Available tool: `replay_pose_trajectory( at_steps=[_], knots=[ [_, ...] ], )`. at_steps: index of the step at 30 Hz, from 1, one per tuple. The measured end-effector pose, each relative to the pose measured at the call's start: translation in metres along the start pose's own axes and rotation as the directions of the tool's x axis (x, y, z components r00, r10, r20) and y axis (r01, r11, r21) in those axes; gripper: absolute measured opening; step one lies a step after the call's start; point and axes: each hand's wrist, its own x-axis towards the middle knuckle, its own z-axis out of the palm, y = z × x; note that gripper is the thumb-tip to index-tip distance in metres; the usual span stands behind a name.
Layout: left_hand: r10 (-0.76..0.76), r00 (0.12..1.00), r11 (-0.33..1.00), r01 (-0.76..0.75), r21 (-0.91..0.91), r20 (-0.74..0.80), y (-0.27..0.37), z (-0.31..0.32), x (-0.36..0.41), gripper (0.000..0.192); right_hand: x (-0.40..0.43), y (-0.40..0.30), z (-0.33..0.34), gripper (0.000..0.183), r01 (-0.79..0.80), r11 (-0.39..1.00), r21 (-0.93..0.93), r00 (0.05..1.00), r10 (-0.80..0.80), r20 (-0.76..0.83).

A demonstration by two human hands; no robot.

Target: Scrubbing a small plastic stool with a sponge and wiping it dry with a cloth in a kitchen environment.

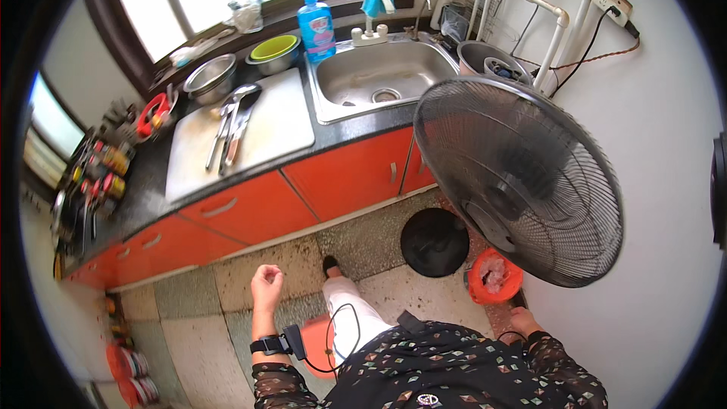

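My left hand (267,285) is held above the tiled floor, its fingers curled towards the thumb, with nothing visible in it. A black strap with a small device (272,345) is around that wrist, and a cable hangs from it. My right hand (526,321) is low beside the white wall, just below a red bin (476,291) lined with a pinkish plastic bag. Its fingers are partly hidden, so I cannot tell whether it holds anything. A fan in a black wire cage (519,182) stands before my right side. Under my leg shows an orange stool (318,346).
A steel sink (335,76) is set in the dark counter (341,135) over red cabinets (346,173). A white cutting board (272,136) bears ladles and a knife. Nearby are a blue soap bottle (317,28), metal bowls (210,79) and jars (108,176). A black round object (435,242) lies on the floor.
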Motion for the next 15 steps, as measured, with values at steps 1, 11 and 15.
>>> replay_pose_trajectory(
  at_steps=[1, 11, 15],
  knots=[
    [0.054, 0.998, 0.998, -0.053, -0.042, 0.011, 0.001, -0.003, 0.033, 0.005, -0.002, -0.014, 0.006, 0.03, -0.002, 0.998, -0.063, 1.0, 0.003, 0.011],
    [0.237, 0.929, 0.971, -0.216, -0.105, 0.285, 0.059, -0.023, 0.246, 0.005, 0.019, -0.314, 0.001, 0.021, 0.349, 0.92, 0.175, 0.933, -0.324, -0.158],
    [0.259, 0.89, 0.966, -0.242, -0.092, 0.376, 0.06, -0.021, 0.279, 0.006, 0.032, -0.491, -0.052, 0.025, 0.629, 0.768, 0.12, 0.75, -0.559, -0.353]
  ],
)
